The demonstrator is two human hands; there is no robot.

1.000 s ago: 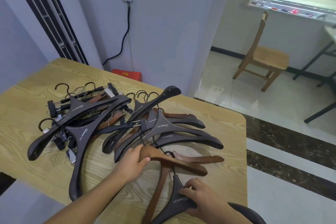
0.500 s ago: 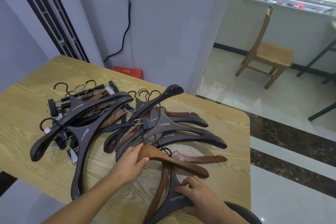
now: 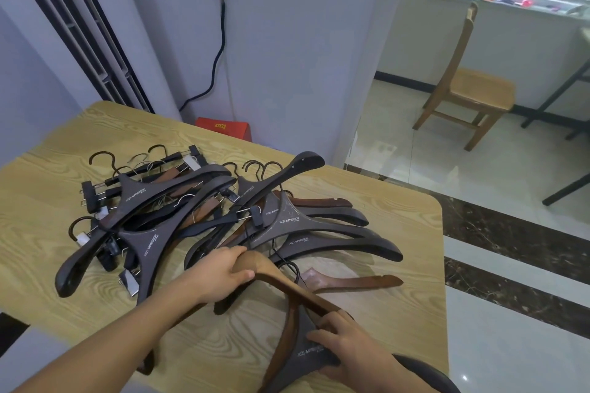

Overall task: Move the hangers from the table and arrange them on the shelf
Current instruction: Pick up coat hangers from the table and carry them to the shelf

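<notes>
Wood-grain desk [image 3: 64,175] carries a heap of dark hangers [image 3: 178,217]. Left grip [image 3: 223,274] clasps the brown hanger [image 3: 281,287] at its raised shoulder end. Right grip [image 3: 348,344] pinches the dark hanger [image 3: 306,357] at the near edge.

Table [image 3: 383,201]: light wood-grain top with rounded corners, standing against a pale wall; its right edge borders a tiled floor [image 3: 479,360].

On the table, left to centre: a tangled heap of dark hangers [image 3: 153,233], broad-shouldered ones printed with white lettering, laid over black clip hangers [image 3: 92,198] with metal clips, hooks pointing to the far side. A few brown wooden pieces show within the heap.

Centre to right: a second overlapping group of dark hangers [image 3: 319,233], arms fanning toward the right edge.

Near right: a reddish-brown wooden hanger [image 3: 357,282] lying flat on the tabletop, just beside the second group.
</notes>
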